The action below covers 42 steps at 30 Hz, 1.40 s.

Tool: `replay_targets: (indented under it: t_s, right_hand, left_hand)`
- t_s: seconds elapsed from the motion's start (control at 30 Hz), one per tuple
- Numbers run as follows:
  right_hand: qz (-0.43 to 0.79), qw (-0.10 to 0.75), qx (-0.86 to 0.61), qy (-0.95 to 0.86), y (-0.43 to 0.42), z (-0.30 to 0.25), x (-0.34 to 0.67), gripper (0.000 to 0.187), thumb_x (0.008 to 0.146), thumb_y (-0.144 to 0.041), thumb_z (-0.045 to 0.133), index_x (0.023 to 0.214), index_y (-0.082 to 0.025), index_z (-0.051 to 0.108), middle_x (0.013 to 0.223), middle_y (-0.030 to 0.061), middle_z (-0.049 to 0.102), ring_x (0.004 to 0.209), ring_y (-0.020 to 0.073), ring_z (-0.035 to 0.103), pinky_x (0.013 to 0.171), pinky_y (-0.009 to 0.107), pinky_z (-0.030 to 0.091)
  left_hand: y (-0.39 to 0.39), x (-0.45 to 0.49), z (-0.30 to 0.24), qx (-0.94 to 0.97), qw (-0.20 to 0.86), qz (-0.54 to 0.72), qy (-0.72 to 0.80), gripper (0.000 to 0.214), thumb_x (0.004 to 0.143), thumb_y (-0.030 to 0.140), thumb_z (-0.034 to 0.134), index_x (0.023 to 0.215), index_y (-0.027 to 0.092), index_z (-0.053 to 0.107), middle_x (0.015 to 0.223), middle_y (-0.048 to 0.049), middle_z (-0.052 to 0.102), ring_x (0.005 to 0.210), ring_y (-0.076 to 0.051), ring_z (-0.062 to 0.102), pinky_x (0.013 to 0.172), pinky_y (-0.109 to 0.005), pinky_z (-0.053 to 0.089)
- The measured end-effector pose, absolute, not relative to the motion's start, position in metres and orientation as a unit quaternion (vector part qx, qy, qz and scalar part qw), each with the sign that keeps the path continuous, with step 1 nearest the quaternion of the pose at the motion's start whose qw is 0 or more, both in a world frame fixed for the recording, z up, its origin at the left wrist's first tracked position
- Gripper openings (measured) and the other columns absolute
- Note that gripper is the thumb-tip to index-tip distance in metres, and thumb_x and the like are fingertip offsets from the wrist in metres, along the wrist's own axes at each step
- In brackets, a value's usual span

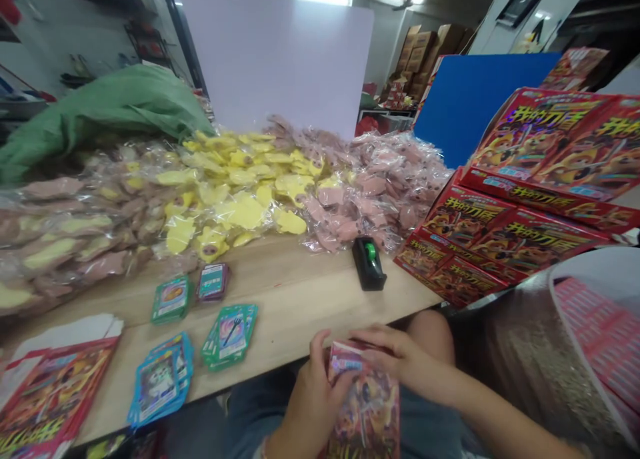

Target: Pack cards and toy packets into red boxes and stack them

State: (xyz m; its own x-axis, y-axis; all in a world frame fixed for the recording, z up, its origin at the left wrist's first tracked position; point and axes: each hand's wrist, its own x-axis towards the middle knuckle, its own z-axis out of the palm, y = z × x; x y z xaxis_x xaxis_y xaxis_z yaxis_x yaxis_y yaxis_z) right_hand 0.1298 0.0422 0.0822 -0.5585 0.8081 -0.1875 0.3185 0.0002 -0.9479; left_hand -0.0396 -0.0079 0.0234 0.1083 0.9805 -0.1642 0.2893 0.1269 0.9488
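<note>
A red printed cardboard box [367,412] is held over my lap, just off the table's front edge. My left hand [315,396] grips its left side, with the thumb across the printed front. At its top end, my right hand [400,356] is closed over the upper right edge, fingers pointing left. Part of the top flap is hidden beneath those fingers. Nearest to the hands on the table are a stack of green-edged cards [231,336] and a black tape dispenser [369,266] with a green roll.
Other card stacks, blue-edged [161,379], green [171,298] and purple [213,282], lie on the left. Flattened red boxes [55,399] are at the front left. Bagged yellow pieces [245,206] and pink pieces [370,192] cover the back. Filled red boxes [480,232] are stacked right, beside a large bin [555,312].
</note>
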Motion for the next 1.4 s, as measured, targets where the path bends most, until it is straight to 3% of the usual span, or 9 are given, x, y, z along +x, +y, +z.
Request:
replay_targets:
  t_s: [0.27,0.4,0.47,0.6,0.73,0.87,1.03,1.2,1.4]
  right_hand:
    - [0.667,0.17,-0.376,-0.621,0.042,0.093,0.13,0.038,0.082,-0.039,0.051,0.113,-0.019,0.06,0.096,0.0054,0.068,0.089,0.0211,0.061,0.081,0.033,0.047]
    - [0.591,0.069,-0.294,-0.748,0.021,0.103,0.134,0.045,0.085,-0.038,0.046,0.128,-0.026,0.043,0.132,0.0062,0.045,0.118,0.0233,0.042,0.098,0.039,0.034]
    - [0.532,0.121,-0.318,-0.775,0.017,0.097,0.14,0.05,0.083,-0.041,0.049,0.131,-0.027,0.039,0.139,0.0055,0.034,0.126,0.0243,0.03,0.104,0.042,0.025]
    - [0.458,0.363,-0.589,-0.557,0.069,0.069,0.161,0.041,0.084,-0.042,0.045,0.121,-0.025,0.046,0.123,0.0089,0.048,0.108,0.0229,0.05,0.092,0.04,0.041]
    - [0.477,0.329,-0.72,-0.382,0.161,0.042,0.17,0.036,0.082,-0.033,0.052,0.115,-0.017,0.049,0.112,0.0114,0.052,0.084,0.0213,0.059,0.072,0.042,0.05]
    - [0.552,0.284,-0.716,-0.318,0.201,0.029,0.164,0.021,0.084,-0.028,0.053,0.096,-0.012,0.055,0.088,0.0034,0.059,0.071,0.0129,0.058,0.063,0.03,0.05]
    - [0.558,0.374,-0.667,-0.323,0.171,0.014,0.166,0.009,0.077,-0.023,0.056,0.075,-0.014,0.056,0.068,0.0,0.058,0.06,0.0126,0.055,0.057,0.027,0.046]
    - [0.503,0.461,-0.638,-0.357,0.125,0.005,0.144,0.026,0.062,-0.034,0.064,0.051,-0.019,0.046,0.05,-0.0033,0.045,0.053,0.0135,0.046,0.051,0.025,0.038]
    - [0.542,0.521,-0.537,-0.382,0.096,0.043,0.078,0.037,0.067,-0.054,0.056,0.06,-0.018,0.049,0.052,-0.004,0.045,0.05,0.0116,0.043,0.051,0.025,0.037]
  left_hand:
    - [-0.019,-0.041,0.01,0.58,0.509,0.378,0.512,0.058,0.079,0.026,0.055,0.126,0.018,0.021,0.097,-0.0058,0.062,0.084,-0.017,0.06,0.079,-0.03,0.044]
    - [-0.016,-0.052,0.025,0.607,0.516,0.363,0.483,0.081,0.072,0.018,0.062,0.135,0.02,0.011,0.116,-0.0083,0.054,0.093,-0.016,0.057,0.083,-0.028,0.044]
    - [-0.003,-0.067,0.05,0.672,0.528,0.31,0.417,0.079,0.07,0.014,0.062,0.136,0.024,0.019,0.122,-0.0059,0.05,0.093,-0.015,0.056,0.081,-0.024,0.045]
    - [0.04,-0.099,0.101,0.802,0.347,0.263,0.409,0.045,0.083,0.019,0.045,0.127,0.026,0.042,0.102,-0.0029,0.061,0.086,-0.016,0.058,0.076,-0.026,0.046]
    - [0.088,-0.096,0.105,0.83,0.149,0.248,0.477,0.045,0.086,0.024,0.042,0.13,0.018,0.036,0.12,-0.0119,0.052,0.104,-0.023,0.052,0.087,-0.034,0.042]
    - [0.111,-0.077,0.082,0.835,0.151,0.126,0.514,0.033,0.084,0.025,0.045,0.116,0.016,0.047,0.099,-0.0117,0.063,0.084,-0.025,0.061,0.071,-0.033,0.046]
    - [0.122,-0.085,0.075,0.828,0.155,0.12,0.526,0.02,0.084,0.025,0.046,0.101,0.016,0.051,0.086,-0.0096,0.065,0.077,-0.024,0.062,0.064,-0.029,0.044]
    - [0.131,-0.088,0.074,0.823,0.164,0.121,0.53,0.019,0.085,0.026,0.043,0.101,0.018,0.049,0.088,-0.008,0.065,0.078,-0.023,0.062,0.064,-0.028,0.043]
    - [0.101,-0.061,0.098,0.814,0.166,0.163,0.532,0.022,0.086,0.022,0.04,0.107,0.018,0.046,0.091,-0.0067,0.063,0.079,-0.021,0.061,0.064,-0.028,0.044]
